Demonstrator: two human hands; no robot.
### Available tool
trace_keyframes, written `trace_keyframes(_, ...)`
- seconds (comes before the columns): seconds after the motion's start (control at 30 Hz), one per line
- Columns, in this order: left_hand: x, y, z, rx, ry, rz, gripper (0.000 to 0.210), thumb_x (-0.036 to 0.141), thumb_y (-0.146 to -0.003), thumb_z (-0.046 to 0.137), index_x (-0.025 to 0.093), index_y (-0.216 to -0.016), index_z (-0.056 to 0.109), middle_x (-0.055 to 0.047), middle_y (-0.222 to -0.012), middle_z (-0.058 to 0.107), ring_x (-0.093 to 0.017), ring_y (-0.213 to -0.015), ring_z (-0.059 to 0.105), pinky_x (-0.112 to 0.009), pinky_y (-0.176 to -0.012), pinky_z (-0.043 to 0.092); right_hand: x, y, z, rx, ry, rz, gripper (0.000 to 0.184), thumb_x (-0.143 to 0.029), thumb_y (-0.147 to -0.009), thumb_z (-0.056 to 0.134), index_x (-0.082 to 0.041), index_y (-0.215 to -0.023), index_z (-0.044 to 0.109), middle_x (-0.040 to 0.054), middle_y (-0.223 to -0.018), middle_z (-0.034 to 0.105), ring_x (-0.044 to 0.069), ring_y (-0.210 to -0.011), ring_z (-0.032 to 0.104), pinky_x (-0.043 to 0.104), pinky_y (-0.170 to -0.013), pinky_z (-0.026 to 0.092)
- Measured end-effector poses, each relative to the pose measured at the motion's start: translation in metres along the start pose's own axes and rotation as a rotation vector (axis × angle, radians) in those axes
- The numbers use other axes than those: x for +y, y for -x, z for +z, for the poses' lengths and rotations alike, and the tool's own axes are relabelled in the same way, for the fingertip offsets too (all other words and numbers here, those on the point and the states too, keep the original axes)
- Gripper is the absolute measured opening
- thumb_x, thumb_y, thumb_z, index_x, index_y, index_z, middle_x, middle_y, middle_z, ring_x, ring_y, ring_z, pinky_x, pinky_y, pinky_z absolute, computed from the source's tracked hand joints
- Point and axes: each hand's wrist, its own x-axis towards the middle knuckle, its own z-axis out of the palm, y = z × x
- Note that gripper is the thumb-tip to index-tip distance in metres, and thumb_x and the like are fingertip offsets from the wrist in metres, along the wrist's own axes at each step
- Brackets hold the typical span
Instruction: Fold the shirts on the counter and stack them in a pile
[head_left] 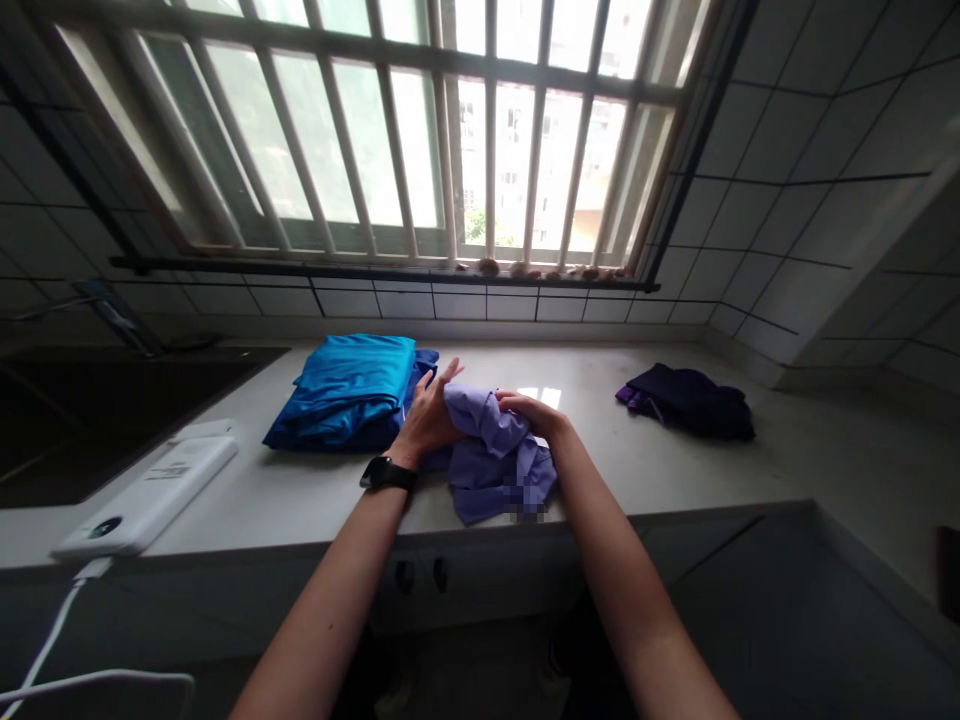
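A crumpled lavender cloth garment (pixel 491 450) lies bunched at the front of the counter, its lower edge close to the counter's rim. My left hand (pixel 431 418), with a black watch (pixel 388 474) on the wrist, is against the garment's left side; its visible fingers are stretched and apart, pointing up. On the upper right of the cloth, my right hand (pixel 536 408) has its fingers closed on a fold. Just left of my left hand sits a stack of folded fabric, bright blue (pixel 352 385) on top and darker blue (pixel 334 435) underneath.
A dark navy and purple folded cloth (pixel 690 400) lies on the right of the white counter (pixel 600 470). At the left are a dark sink (pixel 45 420), a faucet (pixel 120 318) and a white power bank (pixel 154 495) with a cable. A barred window (pixel 397 160) is behind.
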Motion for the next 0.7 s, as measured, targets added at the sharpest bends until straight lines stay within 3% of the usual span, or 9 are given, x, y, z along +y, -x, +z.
trace_keyframes(0.07, 0.001, 0.0, 0.0, -0.047, -0.017, 0.029, 0.055, 0.048, -0.075, 0.08, 0.023, -0.121, 0.064, -0.013, -0.124, 0.072, -0.033, -0.12, 0.067, -0.052, -0.119, 0.038, 0.001, -0.001, 0.001, 0.003, -0.032, -0.021, 0.023, -0.026, -0.061, 0.078, -0.022, -0.077, 0.061, -0.0062, -0.067, 0.059, 0.01, -0.057, 0.049, 0.021, -0.048, 0.037)
trace_keyframes(0.17, 0.002, 0.0, -0.003, 0.028, -0.098, -0.079, 0.027, 0.047, -0.081, 0.073, 0.023, -0.09, 0.062, -0.008, -0.091, 0.072, -0.029, -0.091, 0.07, -0.048, -0.104, 0.047, -0.001, -0.007, 0.002, 0.177, -0.188, -0.233, 0.029, -0.03, -0.062, 0.083, -0.023, -0.084, 0.065, -0.0059, -0.072, 0.063, 0.011, -0.061, 0.055, 0.02, -0.053, 0.042)
trace_keyframes(0.3, -0.001, 0.0, -0.007, 0.261, -0.203, -0.286, 0.019, 0.042, -0.091, 0.061, 0.024, -0.085, 0.056, -0.007, -0.082, 0.067, -0.03, -0.087, 0.067, -0.047, -0.096, 0.047, -0.003, -0.019, -0.013, 0.613, -0.433, -0.537, 0.025, -0.032, -0.068, 0.082, -0.025, -0.085, 0.065, -0.0062, -0.074, 0.065, 0.007, -0.056, 0.051, 0.019, -0.053, 0.042)
trace_keyframes(0.37, -0.003, 0.001, -0.009, 0.299, -0.207, -0.325, 0.016, 0.04, -0.092, 0.06, 0.024, -0.087, 0.056, -0.008, -0.084, 0.068, -0.031, -0.089, 0.066, -0.047, -0.096, 0.046, -0.003, -0.02, -0.027, 0.774, -0.533, -0.614, 0.024, -0.031, -0.07, 0.081, -0.026, -0.088, 0.065, -0.0064, -0.075, 0.067, 0.006, -0.051, 0.046, 0.019, -0.049, 0.039)
trace_keyframes(0.47, -0.002, 0.001, -0.011, 0.278, -0.183, -0.317, 0.015, 0.038, -0.089, 0.06, 0.023, -0.09, 0.059, -0.008, -0.087, 0.07, -0.031, -0.09, 0.066, -0.046, -0.097, 0.046, 0.001, -0.017, -0.045, 0.895, -0.594, -0.601, 0.024, -0.03, -0.07, 0.079, -0.027, -0.088, 0.064, -0.0061, -0.074, 0.068, 0.006, -0.048, 0.041, 0.019, -0.046, 0.038)
trace_keyframes(0.6, 0.007, 0.001, -0.013, 0.058, -0.051, -0.117, 0.018, 0.039, -0.09, 0.059, 0.022, -0.088, 0.065, -0.007, -0.088, 0.073, -0.027, -0.088, 0.068, -0.044, -0.098, 0.047, 0.009, -0.017, -0.036, 0.837, -0.292, -0.371, 0.032, -0.035, -0.068, 0.083, -0.025, -0.095, 0.068, -0.0015, -0.086, 0.076, 0.008, -0.054, 0.048, 0.021, -0.051, 0.043)
trace_keyframes(0.7, 0.016, 0.0, -0.012, -0.144, 0.039, 0.008, 0.022, 0.042, -0.09, 0.062, 0.023, -0.081, 0.068, -0.003, -0.079, 0.073, -0.023, -0.08, 0.068, -0.043, -0.098, 0.048, 0.011, -0.017, -0.015, 0.555, 0.059, -0.246, 0.046, -0.035, -0.06, 0.091, -0.025, -0.101, 0.074, 0.0007, -0.094, 0.078, 0.014, -0.071, 0.062, 0.024, -0.065, 0.051)
